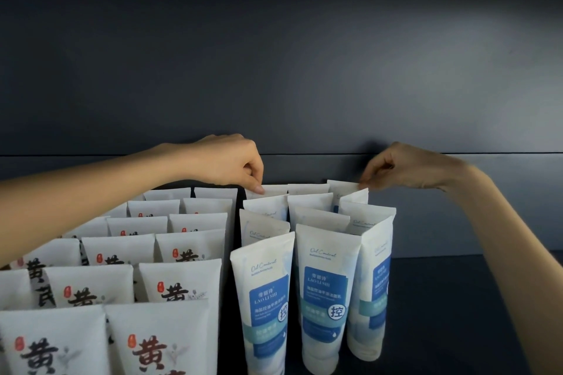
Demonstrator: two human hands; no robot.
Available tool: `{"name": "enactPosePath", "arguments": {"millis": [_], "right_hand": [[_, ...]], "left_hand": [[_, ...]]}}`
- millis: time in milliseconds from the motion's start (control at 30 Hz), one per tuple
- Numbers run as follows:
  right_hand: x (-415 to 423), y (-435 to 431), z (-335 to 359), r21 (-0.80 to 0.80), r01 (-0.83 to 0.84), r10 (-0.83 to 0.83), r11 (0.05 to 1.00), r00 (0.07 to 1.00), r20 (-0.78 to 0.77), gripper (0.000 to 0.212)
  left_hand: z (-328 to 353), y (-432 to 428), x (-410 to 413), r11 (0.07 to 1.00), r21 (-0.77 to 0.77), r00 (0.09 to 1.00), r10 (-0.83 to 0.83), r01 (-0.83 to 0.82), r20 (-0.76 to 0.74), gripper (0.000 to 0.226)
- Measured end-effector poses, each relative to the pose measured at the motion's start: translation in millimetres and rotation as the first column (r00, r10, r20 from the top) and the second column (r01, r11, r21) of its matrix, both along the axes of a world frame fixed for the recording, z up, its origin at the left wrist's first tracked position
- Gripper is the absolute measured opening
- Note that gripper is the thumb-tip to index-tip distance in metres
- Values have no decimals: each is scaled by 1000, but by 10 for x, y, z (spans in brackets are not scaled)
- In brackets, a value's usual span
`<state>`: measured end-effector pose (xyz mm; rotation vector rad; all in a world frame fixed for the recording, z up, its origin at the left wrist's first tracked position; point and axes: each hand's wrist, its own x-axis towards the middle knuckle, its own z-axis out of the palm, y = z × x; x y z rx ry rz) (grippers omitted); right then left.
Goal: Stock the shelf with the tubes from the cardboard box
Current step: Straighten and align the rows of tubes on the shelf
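pinching the top seams of 2 upright white-and-blue plastic tubes point(274, 190) in the back row, left hand point(231, 161) and right hand point(405, 166) sit directly above them.

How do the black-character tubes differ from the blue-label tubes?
Black-character tubes carry black brush lettering and a red seal; blue-label tubes carry a blue panel. The left hand and right hand each pinch a back-row tube of the blue-label block; no hand touches the black-character tubes. Both kinds are white and stand cap down in rows on the shelf.
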<state>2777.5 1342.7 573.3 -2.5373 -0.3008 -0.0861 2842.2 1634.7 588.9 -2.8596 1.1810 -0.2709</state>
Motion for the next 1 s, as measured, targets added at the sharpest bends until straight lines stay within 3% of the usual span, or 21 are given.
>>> {"name": "enactPosePath", "arguments": {"millis": [700,867,1000], "right_hand": [[77,46,-26,-50,41,-35,998,994,107,11],[-43,161,95,71,18,-32,997,979,199,7],[-197,394,194,80,-117,101,990,978,181,6]], "left_hand": [[-4,7,-48,1000,-11,1000,27,-27,12,22],[52,68,-89,992,-128,999,18,-13,36,21],[159,110,-169,977,-205,998,-59,57,-4,26]]}}
